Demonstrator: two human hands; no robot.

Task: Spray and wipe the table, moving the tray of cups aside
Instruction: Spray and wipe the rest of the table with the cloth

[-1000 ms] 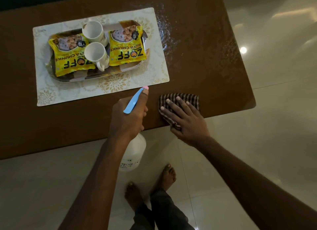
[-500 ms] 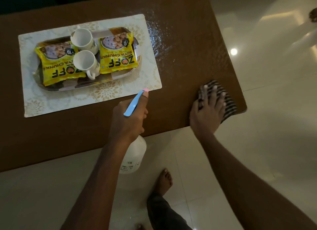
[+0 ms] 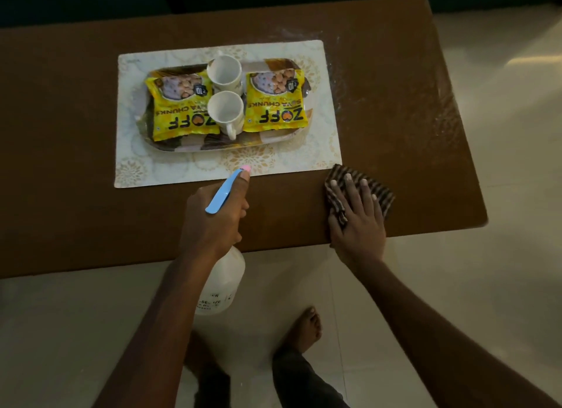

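On the brown table (image 3: 76,179) lies a pale patterned placemat (image 3: 328,109) bearing a tray (image 3: 213,146). Two white cups (image 3: 225,73) and two yellow snack packets (image 3: 275,103) sit on the tray. My left hand (image 3: 213,222) grips a white spray bottle (image 3: 223,283) with a blue trigger head (image 3: 225,191), held over the table's near edge, nozzle toward the placemat. My right hand (image 3: 355,216) presses flat, fingers straight, on a striped brown cloth (image 3: 380,191) just right of the placemat's near corner.
The table's right part (image 3: 425,103) glistens with wet streaks. Light tiled floor (image 3: 501,255) surrounds the table on the near and right sides. My bare feet (image 3: 304,328) stand below the near edge.
My right hand slid the cloth right toward the table's corner, then back left toward the placemat. My left hand kept the spray bottle in place. The camera view shifted.
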